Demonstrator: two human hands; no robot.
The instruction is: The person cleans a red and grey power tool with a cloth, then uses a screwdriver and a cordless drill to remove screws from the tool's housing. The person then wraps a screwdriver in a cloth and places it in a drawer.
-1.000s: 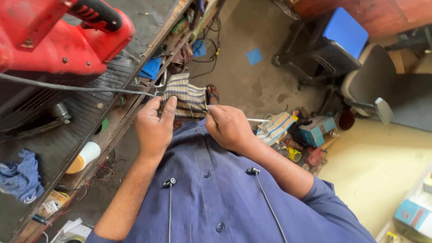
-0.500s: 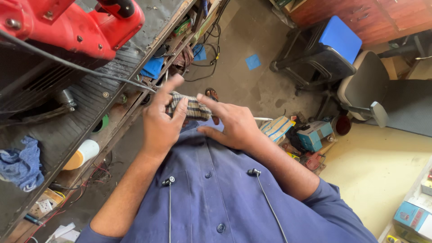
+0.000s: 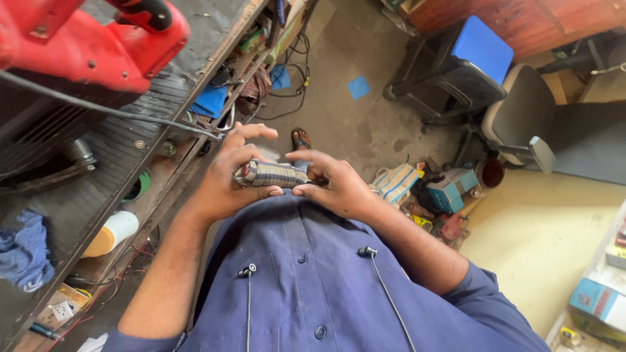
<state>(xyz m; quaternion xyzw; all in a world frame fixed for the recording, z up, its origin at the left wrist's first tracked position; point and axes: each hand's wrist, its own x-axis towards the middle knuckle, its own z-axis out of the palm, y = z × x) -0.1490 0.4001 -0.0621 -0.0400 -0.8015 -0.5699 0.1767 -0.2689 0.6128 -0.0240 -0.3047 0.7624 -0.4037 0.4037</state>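
Both hands are raised in front of my chest, above my blue buttoned shirt (image 3: 306, 287). My left hand (image 3: 225, 179) wraps a folded striped cloth (image 3: 270, 174), grey with thin coloured lines, thumb under it and fingers over the top. My right hand (image 3: 332, 182) pinches the cloth's right end between thumb and forefinger. The cloth is bunched into a narrow roll between the two hands. Two black earphones (image 3: 367, 251) hang on cords against the shirt.
A dark workbench (image 3: 124, 140) runs along the left, with a red power tool (image 3: 91, 45), a blue rag (image 3: 23, 251) and a black cable. Below it a shelf holds a white and orange bottle (image 3: 111, 233). Chairs (image 3: 469, 72) and boxes (image 3: 450, 189) stand on the floor at right.
The striped cloth was spread flat between my hands a second ago; now it is folded into a tight narrow roll. Both hands have come closer together and nearer my chest.
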